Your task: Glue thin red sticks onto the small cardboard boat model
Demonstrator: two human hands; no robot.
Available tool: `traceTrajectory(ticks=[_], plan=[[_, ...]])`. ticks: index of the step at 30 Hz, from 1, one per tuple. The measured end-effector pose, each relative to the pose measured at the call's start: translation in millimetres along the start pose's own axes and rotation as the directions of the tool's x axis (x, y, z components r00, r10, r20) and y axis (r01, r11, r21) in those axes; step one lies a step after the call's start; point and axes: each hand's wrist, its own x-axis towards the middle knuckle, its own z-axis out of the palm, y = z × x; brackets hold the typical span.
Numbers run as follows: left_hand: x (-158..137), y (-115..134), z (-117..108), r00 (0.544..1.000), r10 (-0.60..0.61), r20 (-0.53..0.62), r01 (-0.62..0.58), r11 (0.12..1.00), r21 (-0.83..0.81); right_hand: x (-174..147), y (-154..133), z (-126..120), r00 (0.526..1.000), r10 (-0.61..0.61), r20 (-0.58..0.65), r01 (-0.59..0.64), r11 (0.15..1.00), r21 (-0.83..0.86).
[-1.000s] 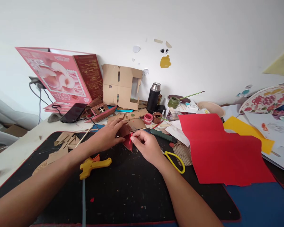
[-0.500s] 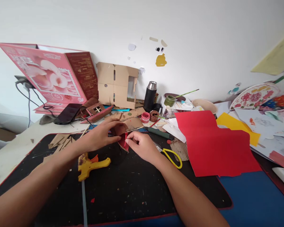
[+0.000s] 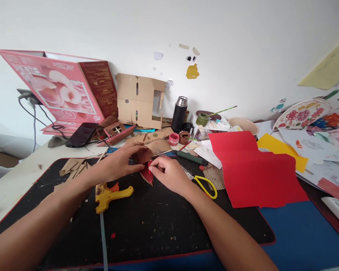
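Note:
My left hand (image 3: 120, 160) curves around a small brown-and-red cardboard model (image 3: 147, 176), thumb in front and fingers over its back. Part of the model is hidden behind the fingers. Against its right side, my right hand (image 3: 169, 171) pinches a small red strip (image 3: 150, 168) between thumb and forefinger. A yellow hot glue gun (image 3: 113, 195) lies on the black mat below my left wrist, its glue stick pointing towards me. Close to my right wrist are yellow-handled scissors (image 3: 206, 184) and a dark green utility knife (image 3: 190, 157).
A red sheet (image 3: 257, 169) covers the mat's right side. Behind the hands are a painted model boat (image 3: 117, 134), a pink paint pot (image 3: 174, 139), a brown paint pot (image 3: 184, 137) and a black thermos (image 3: 179, 114). Cardboard scraps (image 3: 72, 167) lie at left, near a phone (image 3: 81, 134).
The view has shifted slightly. My right fingers have closed nearer over the red strip, so less of it shows. My left hand stays around the cardboard model.

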Motion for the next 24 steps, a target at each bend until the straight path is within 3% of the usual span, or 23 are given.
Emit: traceTrajectory(ticks=[24], plan=[[-2.0, -3.9, 8.7, 1.000, 0.004, 0.009, -0.004, 1.000, 0.005, -4.8, 1.4, 1.8, 0.999, 0.028, -0.042, -0.027, 1.000, 0.008]])
